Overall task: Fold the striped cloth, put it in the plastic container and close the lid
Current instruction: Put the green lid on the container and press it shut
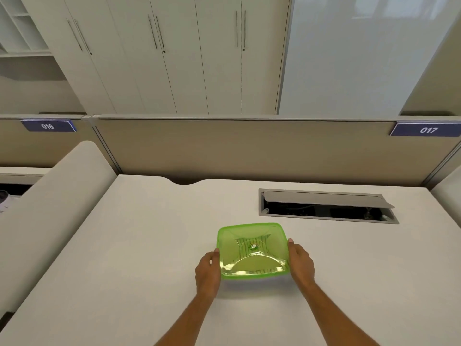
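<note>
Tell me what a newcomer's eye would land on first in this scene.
The bright green plastic container stands out near the middle of the pale desk, lid on, with the striped cloth showing through it. The left hand and right hand press against its two sides. Behind it to the right, an open cable hatch makes a dark slot in the desk.

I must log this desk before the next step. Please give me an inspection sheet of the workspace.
Surface: pale desk, bare around the box.
Job's things: green box with its lid on; striped cloth shows through the lid. Whether the lid is fully sealed cannot be told.
Clutter: nothing seen.
Grippers: left hand and right hand rest against the box's sides.
Cables: none on the desk; cable hatch stands open, inside too dark to tell.
Surroundings: partition, cabinets, signs 016 and 017.
</note>
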